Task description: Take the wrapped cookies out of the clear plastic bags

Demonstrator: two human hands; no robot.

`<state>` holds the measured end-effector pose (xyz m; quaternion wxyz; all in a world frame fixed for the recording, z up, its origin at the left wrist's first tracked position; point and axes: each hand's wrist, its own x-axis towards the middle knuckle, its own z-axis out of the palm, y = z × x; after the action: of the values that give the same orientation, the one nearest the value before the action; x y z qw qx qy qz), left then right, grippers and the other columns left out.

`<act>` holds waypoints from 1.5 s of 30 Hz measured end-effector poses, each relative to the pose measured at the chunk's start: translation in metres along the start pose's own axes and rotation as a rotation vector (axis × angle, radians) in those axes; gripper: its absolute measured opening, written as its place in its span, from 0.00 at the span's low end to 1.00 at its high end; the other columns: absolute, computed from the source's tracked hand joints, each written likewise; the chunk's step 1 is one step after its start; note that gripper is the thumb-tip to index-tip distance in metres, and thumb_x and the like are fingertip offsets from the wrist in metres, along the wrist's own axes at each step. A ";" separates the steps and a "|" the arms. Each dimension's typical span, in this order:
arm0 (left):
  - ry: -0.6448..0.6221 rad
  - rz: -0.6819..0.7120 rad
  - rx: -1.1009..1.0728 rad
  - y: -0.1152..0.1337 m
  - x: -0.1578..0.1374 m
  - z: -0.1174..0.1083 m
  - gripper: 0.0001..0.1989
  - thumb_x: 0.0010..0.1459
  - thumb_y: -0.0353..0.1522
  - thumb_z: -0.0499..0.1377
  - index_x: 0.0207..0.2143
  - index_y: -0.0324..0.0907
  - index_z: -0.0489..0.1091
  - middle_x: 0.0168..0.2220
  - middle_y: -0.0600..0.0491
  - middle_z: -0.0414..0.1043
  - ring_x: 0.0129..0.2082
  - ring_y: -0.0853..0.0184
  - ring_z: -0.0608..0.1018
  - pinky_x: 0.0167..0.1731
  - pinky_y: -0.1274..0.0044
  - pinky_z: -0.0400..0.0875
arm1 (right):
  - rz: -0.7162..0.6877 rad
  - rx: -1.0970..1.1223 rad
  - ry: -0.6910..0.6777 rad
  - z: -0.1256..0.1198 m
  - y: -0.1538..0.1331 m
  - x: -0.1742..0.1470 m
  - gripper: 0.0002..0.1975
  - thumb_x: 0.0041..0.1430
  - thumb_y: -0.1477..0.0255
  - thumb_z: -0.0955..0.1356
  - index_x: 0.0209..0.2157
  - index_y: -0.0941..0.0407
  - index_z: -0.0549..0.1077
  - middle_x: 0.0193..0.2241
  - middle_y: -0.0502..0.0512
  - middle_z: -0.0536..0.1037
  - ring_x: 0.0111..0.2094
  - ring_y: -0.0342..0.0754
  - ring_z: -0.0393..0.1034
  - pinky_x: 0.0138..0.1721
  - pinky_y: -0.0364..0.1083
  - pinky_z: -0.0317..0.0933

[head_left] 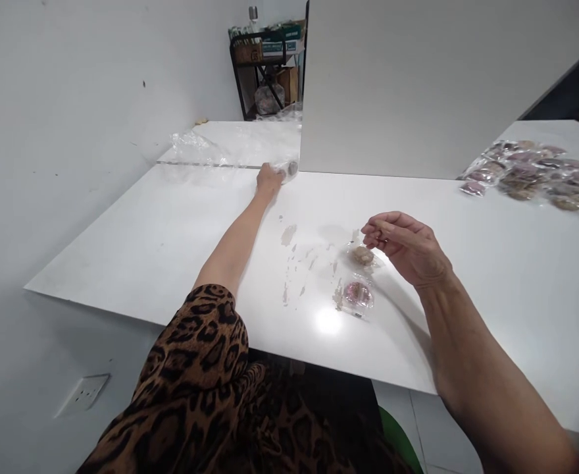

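My left hand (268, 181) reaches to the far side of the white table, its fingers closed at a clear plastic packet (292, 169) with small dark round pieces in it. Over the table's middle, my right hand (402, 242) hovers with thumb and fingertips drawn together; whether anything is between them I cannot make out. Just below those fingertips lies a clear packet with a tan, rounded item (363, 255). Nearer to me rests another clear packet with a pink and brown round item (358, 294).
A pile of similar clear packets (521, 172) lies at the far right. Crumpled clear plastic film (201, 148) is at the back left. An upright white panel (388, 85) stands behind the table, with a black shelf cart (240, 79) beyond. Greyish marks (288, 235) spot the tabletop.
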<state>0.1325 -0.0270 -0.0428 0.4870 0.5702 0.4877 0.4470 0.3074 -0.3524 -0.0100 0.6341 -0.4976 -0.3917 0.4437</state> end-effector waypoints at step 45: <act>-0.179 -0.533 -0.742 0.032 -0.217 -0.001 0.14 0.73 0.36 0.52 0.51 0.39 0.75 0.30 0.52 0.79 0.29 0.69 0.80 0.44 0.74 0.78 | -0.507 -0.286 -0.170 0.030 0.026 -0.008 0.15 0.58 0.54 0.75 0.42 0.45 0.84 0.59 0.53 0.76 0.64 0.60 0.67 0.63 0.62 0.63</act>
<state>0.1080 -0.2433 -0.0189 0.7960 0.2486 0.3807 0.3995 0.2724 -0.3492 -0.0298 0.6133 -0.4292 -0.6135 0.2516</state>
